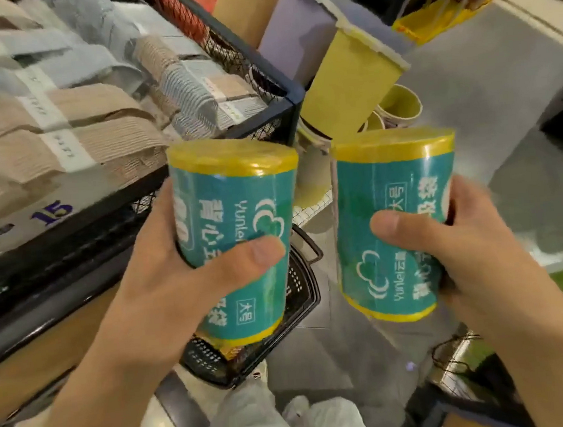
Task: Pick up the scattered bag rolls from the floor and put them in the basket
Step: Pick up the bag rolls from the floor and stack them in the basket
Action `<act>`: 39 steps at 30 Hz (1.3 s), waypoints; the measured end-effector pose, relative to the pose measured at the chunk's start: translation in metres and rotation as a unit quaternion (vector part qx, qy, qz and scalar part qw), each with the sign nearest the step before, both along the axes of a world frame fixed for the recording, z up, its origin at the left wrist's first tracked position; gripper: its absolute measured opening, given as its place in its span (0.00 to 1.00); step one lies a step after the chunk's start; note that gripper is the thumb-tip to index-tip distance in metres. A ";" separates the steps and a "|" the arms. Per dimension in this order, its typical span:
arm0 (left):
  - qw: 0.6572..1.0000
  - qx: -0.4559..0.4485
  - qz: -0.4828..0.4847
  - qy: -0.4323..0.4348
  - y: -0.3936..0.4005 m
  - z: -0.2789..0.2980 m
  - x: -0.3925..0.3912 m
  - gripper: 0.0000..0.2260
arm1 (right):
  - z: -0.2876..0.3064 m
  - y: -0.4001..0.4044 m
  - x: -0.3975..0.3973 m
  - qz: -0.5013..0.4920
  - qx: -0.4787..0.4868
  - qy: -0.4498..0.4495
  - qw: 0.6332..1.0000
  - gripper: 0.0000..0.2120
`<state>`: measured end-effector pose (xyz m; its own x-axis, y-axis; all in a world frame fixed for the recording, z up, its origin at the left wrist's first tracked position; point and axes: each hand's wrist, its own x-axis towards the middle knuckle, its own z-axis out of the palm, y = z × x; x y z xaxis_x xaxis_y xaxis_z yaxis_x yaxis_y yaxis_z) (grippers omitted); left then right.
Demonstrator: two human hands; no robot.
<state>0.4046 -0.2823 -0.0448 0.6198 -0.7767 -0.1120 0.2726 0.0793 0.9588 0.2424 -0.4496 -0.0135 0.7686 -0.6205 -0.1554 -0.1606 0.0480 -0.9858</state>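
Note:
Two bag rolls, teal with yellow ends, are held up side by side in front of me. My left hand [180, 285] grips the left roll [236, 217], thumb across its front. My right hand [462, 247] grips the right roll [396, 209] the same way. Both rolls stand roughly upright and do not touch each other. Below and between them a black plastic basket [302, 300] sits on the floor, mostly hidden by the left roll; something yellow shows inside it.
A black wire shelf [252, 64] full of folded cloth packs [56, 107] stands to my left. Stacked bins in yellow [353, 79] and purple [293, 29] lean behind the rolls. Grey floor [489, 97] stretches to the right. My legs and shoes show below.

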 end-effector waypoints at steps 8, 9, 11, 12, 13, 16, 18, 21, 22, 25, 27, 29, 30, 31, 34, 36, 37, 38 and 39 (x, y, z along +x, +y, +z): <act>0.976 0.152 0.109 -0.112 -0.005 -0.081 0.030 0.29 | -0.097 -0.061 0.085 0.186 -0.047 0.095 0.977 0.31; 0.969 0.175 0.116 -0.132 -0.007 -0.096 0.032 0.29 | -0.115 -0.068 0.094 0.206 -0.049 0.100 0.972 0.30; 0.956 0.209 0.126 -0.162 -0.013 -0.128 0.035 0.31 | -0.153 -0.080 0.111 0.256 -0.059 0.106 0.959 0.29; 0.951 0.219 0.128 -0.173 -0.015 -0.146 0.035 0.32 | -0.173 -0.085 0.119 0.282 -0.065 0.107 0.951 0.31; 0.947 0.230 0.129 -0.183 -0.017 -0.166 0.036 0.34 | -0.194 -0.090 0.126 0.305 -0.066 0.107 0.944 0.32; 0.929 0.278 0.119 -0.215 -0.020 -0.228 0.034 0.36 | -0.260 -0.102 0.146 0.365 -0.077 0.125 0.919 0.33; 0.913 0.324 0.115 -0.222 -0.020 -0.270 0.031 0.37 | -0.308 -0.108 0.153 0.399 -0.095 0.141 0.901 0.35; 0.885 0.401 0.107 -0.213 -0.018 -0.336 0.025 0.36 | -0.381 -0.115 0.157 0.452 -0.150 0.164 0.864 0.36; 0.874 0.425 0.098 -0.212 -0.015 -0.359 0.022 0.35 | -0.404 -0.115 0.157 0.470 -0.180 0.174 0.847 0.37; 0.829 0.513 0.047 -0.218 -0.006 -0.431 0.012 0.39 | -0.473 -0.111 0.155 0.521 -0.300 0.213 0.770 0.42; 0.802 0.549 -0.016 -0.235 0.000 -0.477 0.005 0.41 | -0.515 -0.102 0.152 0.547 -0.371 0.225 0.716 0.44; 0.792 0.555 -0.063 -0.247 0.005 -0.520 0.000 0.42 | -0.556 -0.095 0.148 0.573 -0.423 0.231 0.663 0.45; 0.787 0.553 -0.084 -0.259 0.006 -0.540 -0.002 0.42 | -0.576 -0.092 0.147 0.587 -0.440 0.237 0.636 0.46; 0.783 0.550 -0.107 -0.270 0.007 -0.556 -0.004 0.42 | -0.593 -0.089 0.146 0.600 -0.449 0.249 0.614 0.46; 0.782 0.545 -0.158 -0.258 0.010 -0.609 -0.009 0.43 | -0.646 -0.083 0.143 0.637 -0.451 0.281 0.559 0.47; 0.773 0.556 -0.178 -0.247 0.014 -0.642 -0.010 0.44 | -0.675 -0.079 0.142 0.652 -0.449 0.296 0.534 0.46; 0.765 0.564 -0.189 -0.248 0.015 -0.656 -0.011 0.44 | -0.686 -0.077 0.141 0.657 -0.448 0.302 0.525 0.46; 0.754 0.572 -0.201 -0.252 0.016 -0.668 -0.011 0.44 | -0.697 -0.076 0.140 0.659 -0.448 0.309 0.519 0.46; 0.743 0.580 -0.213 -0.259 0.018 -0.680 -0.010 0.45 | -0.707 -0.075 0.138 0.659 -0.449 0.315 0.515 0.46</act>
<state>0.3944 -0.2645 -0.7249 0.5382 -0.4820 -0.6914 -0.3926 -0.8693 0.3004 0.3809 -0.5241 -0.7201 0.5871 0.3364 -0.7363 0.2283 -0.9415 -0.2480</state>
